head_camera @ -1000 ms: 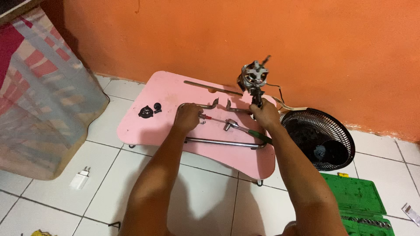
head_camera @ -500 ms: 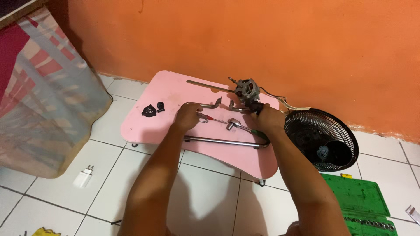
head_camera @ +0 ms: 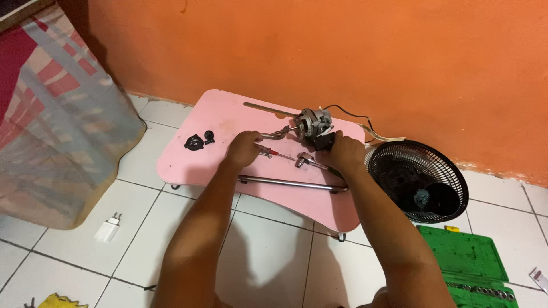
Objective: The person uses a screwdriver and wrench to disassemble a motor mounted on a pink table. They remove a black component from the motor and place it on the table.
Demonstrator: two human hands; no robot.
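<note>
Two hands on pink table (head_camera: 200, 159), white tile floor (head_camera: 274, 256), orange wall (head_camera: 342, 51).

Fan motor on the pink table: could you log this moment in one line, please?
fan motor lying on pink table | right hand on motor | left hand beside screwdriver

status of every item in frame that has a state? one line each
Bare grey fan motor: lying on its side on the pink low table, cable attached.
Right hand: gripping the motor's black base.
Left hand: closed on a bent metal wrench.
Chrome ratchet: lying loose.
Long steel rod: lying flat.
Black fan grille: off, lying on floor.
Green socket case: open.
White charger: unplugged.
</note>
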